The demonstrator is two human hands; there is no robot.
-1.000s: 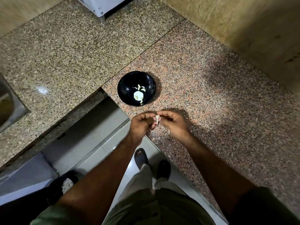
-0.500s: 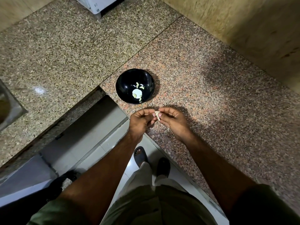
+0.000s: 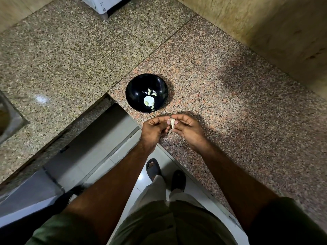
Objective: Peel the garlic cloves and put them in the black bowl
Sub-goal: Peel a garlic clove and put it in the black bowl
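A small pale garlic clove (image 3: 172,122) with loose papery skin is pinched between the fingertips of both hands, just above the counter's inner corner. My left hand (image 3: 153,131) grips it from the left and my right hand (image 3: 188,130) from the right, thumbs on top. The glossy black bowl (image 3: 136,93) sits on the counter just beyond the hands, holding several peeled cloves (image 3: 150,99) and a bright light reflection.
The speckled granite counter (image 3: 230,106) forms an L around me. A steel sink edge (image 3: 10,117) lies at far left, a white appliance (image 3: 104,4) at the top, a tiled wall (image 3: 265,32) at right. My sandalled feet (image 3: 166,174) stand on the floor below.
The hands stay together on the clove, with fingers shifting slightly as they work at its skin. The view has drifted a little; the bowl has not moved.
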